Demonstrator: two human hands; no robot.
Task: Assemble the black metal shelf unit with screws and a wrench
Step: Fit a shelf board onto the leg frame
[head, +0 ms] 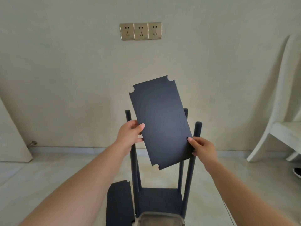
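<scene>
A flat black shelf panel [160,121] with notched corners hangs tilted in the air above the shelf frame. My left hand [130,136] grips its left long edge, thumb on the front face. My right hand [202,149] pinches its right long edge lower down. Below stands the partly built black frame: four upright posts, among them the front right post [192,162], rise from a bottom shelf [160,199] on the floor. The panel hides parts of the rear posts. No screws or wrench are visible.
Another black panel [119,203] lies on the floor left of the frame. A grey container [160,219] sits at the frame's front. A white chair [283,128] stands at the right, a dark shoe [297,172] beside it. Wall sockets [140,31] are straight ahead.
</scene>
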